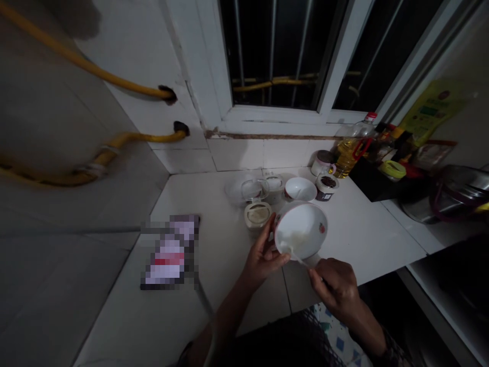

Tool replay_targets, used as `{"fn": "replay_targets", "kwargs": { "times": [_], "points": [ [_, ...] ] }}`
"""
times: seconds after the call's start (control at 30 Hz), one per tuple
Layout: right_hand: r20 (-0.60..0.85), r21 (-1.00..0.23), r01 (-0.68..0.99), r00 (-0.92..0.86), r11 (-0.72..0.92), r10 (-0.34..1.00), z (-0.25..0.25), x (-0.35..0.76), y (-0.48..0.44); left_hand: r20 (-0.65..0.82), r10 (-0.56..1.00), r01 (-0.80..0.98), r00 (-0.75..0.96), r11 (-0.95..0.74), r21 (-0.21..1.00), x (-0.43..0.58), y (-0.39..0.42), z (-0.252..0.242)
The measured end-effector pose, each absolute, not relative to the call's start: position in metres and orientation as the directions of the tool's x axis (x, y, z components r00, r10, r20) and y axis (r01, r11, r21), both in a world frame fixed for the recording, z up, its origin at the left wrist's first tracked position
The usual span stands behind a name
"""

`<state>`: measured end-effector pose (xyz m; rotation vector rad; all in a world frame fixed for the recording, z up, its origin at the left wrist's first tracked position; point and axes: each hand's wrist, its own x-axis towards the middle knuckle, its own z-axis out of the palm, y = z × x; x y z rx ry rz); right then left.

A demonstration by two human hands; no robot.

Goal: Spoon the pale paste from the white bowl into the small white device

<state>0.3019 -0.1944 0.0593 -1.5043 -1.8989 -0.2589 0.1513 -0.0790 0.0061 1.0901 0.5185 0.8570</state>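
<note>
A white bowl [311,224] with a red rim and a small red flower motif is tilted above the counter. My left hand [262,257] grips its left edge, thumb at the near rim and fingers underneath. Some pale, whitish food [300,241] lies low inside the bowl. In my right hand [336,285] is a slim spoon [300,258], its far end inside the bowl at the near left. The spoon's tip is hard to make out against the white. Just beyond my left hand stands a jar with a pale lid [257,214].
Behind the bowl are a second white bowl [301,188], clear containers [252,188], a dark-filled jar [327,186] and a lidded mug [323,162]. An oil bottle [346,153] and a metal pot [431,199] stand right. A pixelated device [170,255] lies left on the white counter [221,244].
</note>
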Motion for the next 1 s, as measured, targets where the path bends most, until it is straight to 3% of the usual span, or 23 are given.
{"fn": "replay_targets", "kwargs": {
  "times": [0.17, 0.33, 0.6, 0.73, 0.83, 1.0],
  "points": [
    [0.572, -0.247, 0.929, -0.090, 0.276, 0.815, 0.059, 0.308, -0.194, 0.047, 0.801, -0.363, 0.596, 0.216, 0.907, 0.152, -0.078, 0.004],
    [0.510, -0.363, 0.875, -0.101, 0.320, 0.854, 0.061, 0.317, -0.199, 0.034, 0.792, -0.356, 0.609, 0.235, 0.904, 0.152, -0.078, 0.009],
    [0.480, -0.516, 0.815, 0.019, 0.265, 0.877, 0.065, 0.310, -0.189, 0.007, 0.756, -0.264, 0.655, 0.220, 0.939, 0.151, -0.082, 0.012],
    [0.389, -0.571, 0.792, 0.030, 0.215, 0.921, 0.058, 0.310, -0.182, 0.027, 0.775, -0.267, 0.631, 0.185, 0.946, 0.150, -0.082, 0.008],
    [0.388, -0.557, 0.818, 0.102, 0.144, 0.916, 0.058, 0.324, -0.186, 0.016, 0.774, -0.259, 0.634, 0.192, 0.947, 0.150, -0.081, 0.007],
    [0.436, -0.429, 0.901, 0.144, 0.065, 0.888, 0.060, 0.339, -0.197, 0.024, 0.802, -0.277, 0.597, 0.178, 0.944, 0.152, -0.083, 0.008]
  ]
}}
